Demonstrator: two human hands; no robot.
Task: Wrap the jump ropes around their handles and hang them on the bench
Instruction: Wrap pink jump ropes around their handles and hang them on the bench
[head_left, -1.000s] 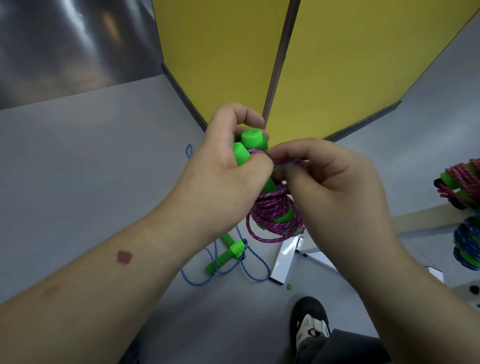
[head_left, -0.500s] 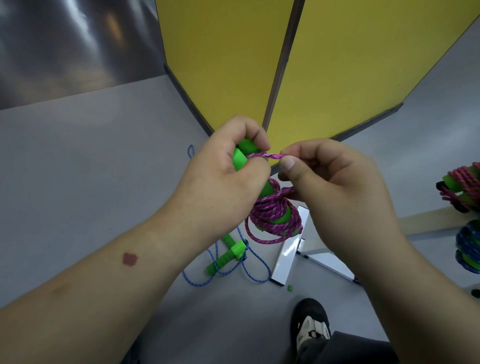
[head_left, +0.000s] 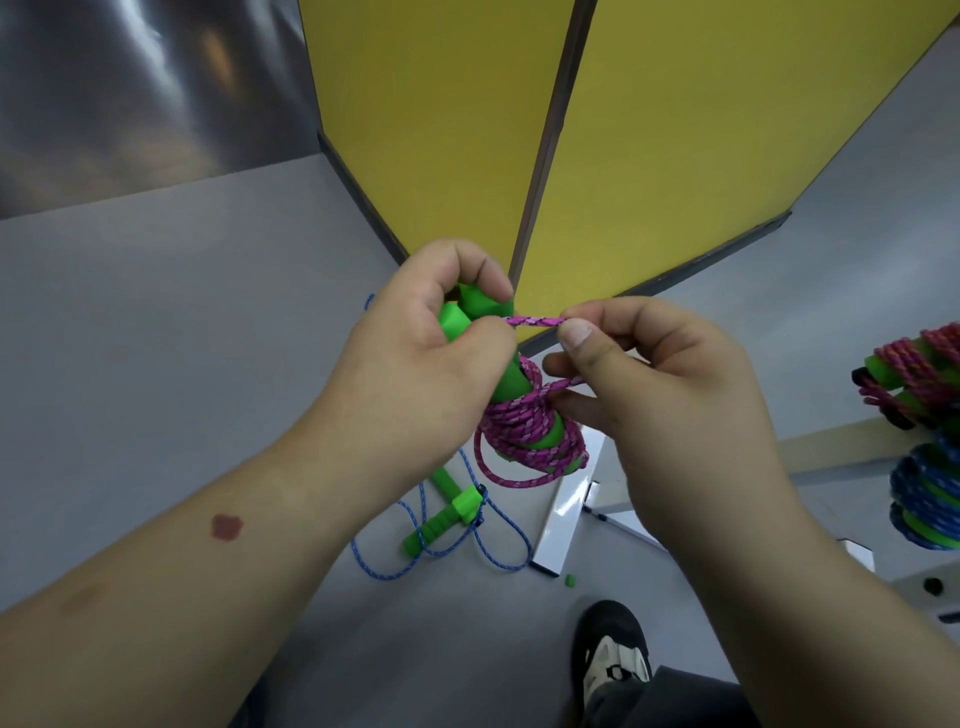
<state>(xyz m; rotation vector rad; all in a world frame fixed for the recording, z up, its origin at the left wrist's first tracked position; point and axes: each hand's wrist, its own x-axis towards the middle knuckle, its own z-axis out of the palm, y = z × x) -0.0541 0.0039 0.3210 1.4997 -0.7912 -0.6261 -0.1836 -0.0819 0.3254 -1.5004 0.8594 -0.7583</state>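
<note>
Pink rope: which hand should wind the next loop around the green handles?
Probably the right hand: it already pinches the free end of the pink rope. The left hand is wrapped around the green handles, keeping them together, so it looks better placed to hold.

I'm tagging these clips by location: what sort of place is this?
Probably a gym or sports hall, though that's a guess: a plain grey floor, yellow partition panels, and wrapped jump ropes hung at the right by a pale bench.
</note>
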